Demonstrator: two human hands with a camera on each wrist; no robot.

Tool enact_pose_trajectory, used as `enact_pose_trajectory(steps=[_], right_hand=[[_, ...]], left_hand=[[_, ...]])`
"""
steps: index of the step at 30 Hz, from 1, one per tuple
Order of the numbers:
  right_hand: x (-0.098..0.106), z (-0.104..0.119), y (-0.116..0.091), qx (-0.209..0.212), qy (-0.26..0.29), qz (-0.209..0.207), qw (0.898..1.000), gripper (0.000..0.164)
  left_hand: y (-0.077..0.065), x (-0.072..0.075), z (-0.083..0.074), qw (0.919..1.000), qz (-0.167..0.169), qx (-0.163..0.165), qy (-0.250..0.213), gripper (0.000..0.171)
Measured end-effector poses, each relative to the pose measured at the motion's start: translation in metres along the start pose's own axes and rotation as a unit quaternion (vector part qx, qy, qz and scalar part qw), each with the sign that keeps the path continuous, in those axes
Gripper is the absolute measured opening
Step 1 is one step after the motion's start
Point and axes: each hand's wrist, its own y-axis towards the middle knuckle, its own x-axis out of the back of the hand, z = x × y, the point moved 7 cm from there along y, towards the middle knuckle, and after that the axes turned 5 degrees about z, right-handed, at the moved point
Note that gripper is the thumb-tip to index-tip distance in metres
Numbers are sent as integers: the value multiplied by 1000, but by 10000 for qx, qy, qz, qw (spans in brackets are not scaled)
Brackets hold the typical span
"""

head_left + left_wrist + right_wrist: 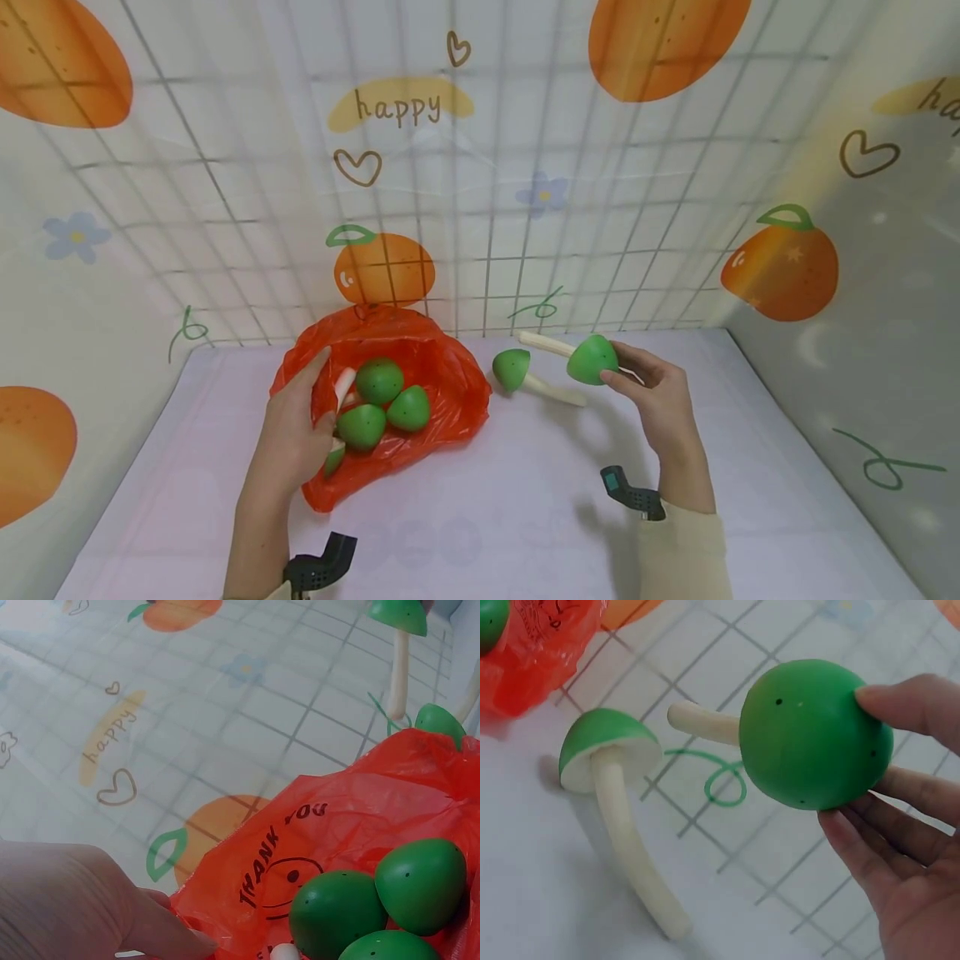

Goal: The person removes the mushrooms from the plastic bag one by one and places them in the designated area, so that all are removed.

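Observation:
A red plastic bag (457,400) lies on its side with its mouth toward me, and several green-capped toy mushrooms (379,381) are inside. My left hand (296,425) grips the left edge of its mouth; in the left wrist view the bag's print reads "THANK YOU". My right hand (660,396) holds another toy mushroom (592,360) by its green, black-dotted cap, above the table, its pale stem pointing left. Between that hand and the bag, one more toy mushroom (611,750) lies on the table, its curved stem toward the right in the head view.
The white-covered table (480,533) ends at a back wire grid (517,275) behind a sheet printed with oranges and hearts. Sheets rise at both sides too. Each wrist wears a small black camera, such as the right one (633,493).

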Motion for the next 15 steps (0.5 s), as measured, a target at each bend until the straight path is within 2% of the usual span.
enact_pose_trajectory(steps=[12,15], right_hand=[[14,-32,-4,-447,288,-97,9985,52],[15,-39,-6,-590,112,-25,9982,54]], left_hand=[[1,0,0,10000,7,-31,-13,81],[1,0,1,10000,-10,-52,2,81]])
